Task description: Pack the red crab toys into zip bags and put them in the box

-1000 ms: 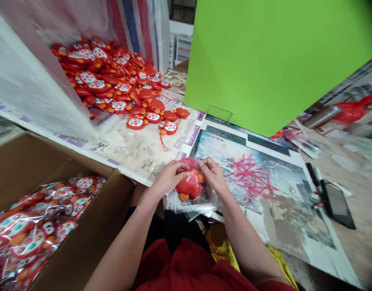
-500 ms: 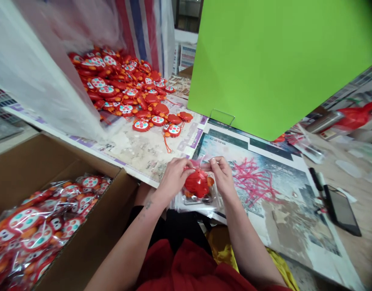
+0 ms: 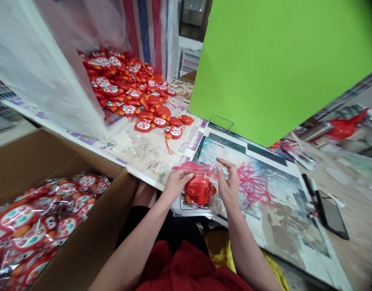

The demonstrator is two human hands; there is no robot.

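A red toy [image 3: 199, 190] lies back side up inside a clear plastic bag [image 3: 212, 171], at the table's front edge. At the bag's left side, my left hand [image 3: 177, 184] has thumb and fingers closed on its film. My right hand [image 3: 229, 182] is by the bag's right edge, its thumb and index finger apart; whether the thumb touches the film is hard to tell. Pink strands [image 3: 189, 165] show along the bag's top. Beneath it lies a stack of flat clear bags [image 3: 180, 211].
Red toys [image 3: 128, 93] with white dotted faces spill from a large woven sack [image 3: 143, 32]. Bagged toys fill a cardboard box [image 3: 113, 182] at left. A green board [image 3: 265, 60] stands behind. Pink strands [image 3: 254, 184] and a phone [image 3: 331, 214] lie at right.
My right hand has loosened from a pinch near the bag's top, and its fingers are now spread. The bag's top lies flatter, with the toy showing more fully. My left hand still grips the left side.
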